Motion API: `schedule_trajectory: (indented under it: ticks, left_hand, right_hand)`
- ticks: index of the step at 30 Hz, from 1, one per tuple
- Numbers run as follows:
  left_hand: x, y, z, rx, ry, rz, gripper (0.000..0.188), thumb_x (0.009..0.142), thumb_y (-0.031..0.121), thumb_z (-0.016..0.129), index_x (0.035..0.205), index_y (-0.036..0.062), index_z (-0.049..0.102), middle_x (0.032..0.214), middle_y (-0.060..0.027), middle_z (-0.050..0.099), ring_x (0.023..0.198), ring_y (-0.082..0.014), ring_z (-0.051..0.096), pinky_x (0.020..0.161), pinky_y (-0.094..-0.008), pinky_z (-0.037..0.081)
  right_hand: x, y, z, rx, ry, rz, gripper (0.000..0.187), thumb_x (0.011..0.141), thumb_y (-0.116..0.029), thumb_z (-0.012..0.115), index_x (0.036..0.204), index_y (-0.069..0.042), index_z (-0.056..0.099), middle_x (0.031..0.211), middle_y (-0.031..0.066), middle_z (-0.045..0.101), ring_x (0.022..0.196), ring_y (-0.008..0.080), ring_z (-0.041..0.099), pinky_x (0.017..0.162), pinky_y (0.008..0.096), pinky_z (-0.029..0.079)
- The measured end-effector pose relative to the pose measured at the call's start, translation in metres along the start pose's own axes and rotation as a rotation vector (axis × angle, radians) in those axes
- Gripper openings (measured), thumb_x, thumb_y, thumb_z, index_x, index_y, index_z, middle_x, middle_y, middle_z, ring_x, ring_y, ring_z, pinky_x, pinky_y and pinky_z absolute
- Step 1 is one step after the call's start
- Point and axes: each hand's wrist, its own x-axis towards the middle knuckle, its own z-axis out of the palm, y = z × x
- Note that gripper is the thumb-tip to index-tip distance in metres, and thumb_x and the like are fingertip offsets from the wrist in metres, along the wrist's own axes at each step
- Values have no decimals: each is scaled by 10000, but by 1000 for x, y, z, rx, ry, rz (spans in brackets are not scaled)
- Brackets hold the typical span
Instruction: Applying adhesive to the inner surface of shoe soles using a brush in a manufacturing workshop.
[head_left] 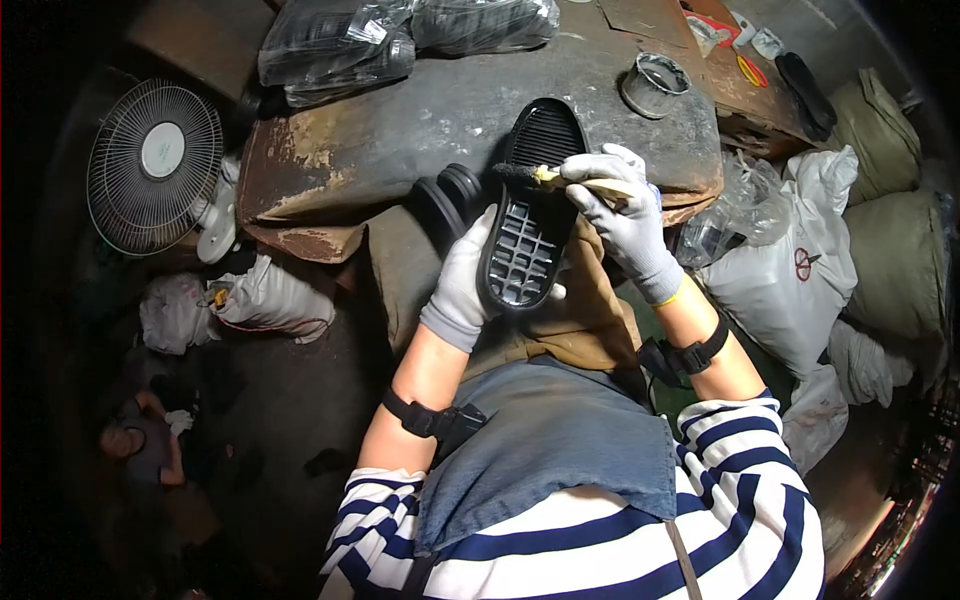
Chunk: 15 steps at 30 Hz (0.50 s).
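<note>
My gloved left hand [462, 272] is closed around the side of a black shoe sole [524, 250], tilted upright over my lap. Its face toward me has a grid of square hollows at the near end and fine ridges at the far end. In my gloved right hand [628, 215] is a slim brush [600, 184] with a pale handle, pinched between the fingers. Its dark bristles touch the middle of the sole. Left of the held sole, more black soles [447, 200] lean at the table's near edge. Part of my left fingers is hidden behind the sole.
The worn table [440, 125] carries a round pot [655, 84] and plastic-wrapped bundles [340, 50]. Red and orange-handled scissors [750, 70] lie at the far right. A fan [160, 160] stands left; white sacks [790, 260] are piled right. Another person [150, 440] is at lower left.
</note>
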Motion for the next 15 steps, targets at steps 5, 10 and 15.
schedule_trajectory:
  ticks: [5, 10, 15]
  left_hand:
    - [8, 4, -13, -131, -25, 108, 490, 1035, 395, 355, 1317, 56, 570, 1321, -185, 600, 1141, -347, 612, 1022, -548, 467]
    - [12, 14, -30, -9, -199, 216, 532, 1051, 405, 303, 1392, 59, 519, 1367, -167, 572, 1205, -325, 577, 1091, -486, 415]
    - [6, 28, -24, -29, -107, 279, 556, 1031, 426, 384, 1387, 20, 515, 1335, -251, 576, 1195, -438, 582, 1020, -576, 474]
  right_hand:
    - [-11, -26, 6, -46, -80, 15, 229, 782, -110, 779, 999, -153, 720, 1020, 0, 715, 1016, 187, 653, 989, 374, 391]
    - [-24, -48, 15, -9, -166, -22, 266, 766, -119, 795, 1017, -169, 723, 1016, 2, 717, 1027, 182, 652, 997, 388, 382]
    - [-38, -65, 9, 10, -253, -50, 261, 763, -120, 796, 1007, -171, 719, 1024, 4, 706, 1042, 193, 649, 1000, 396, 384]
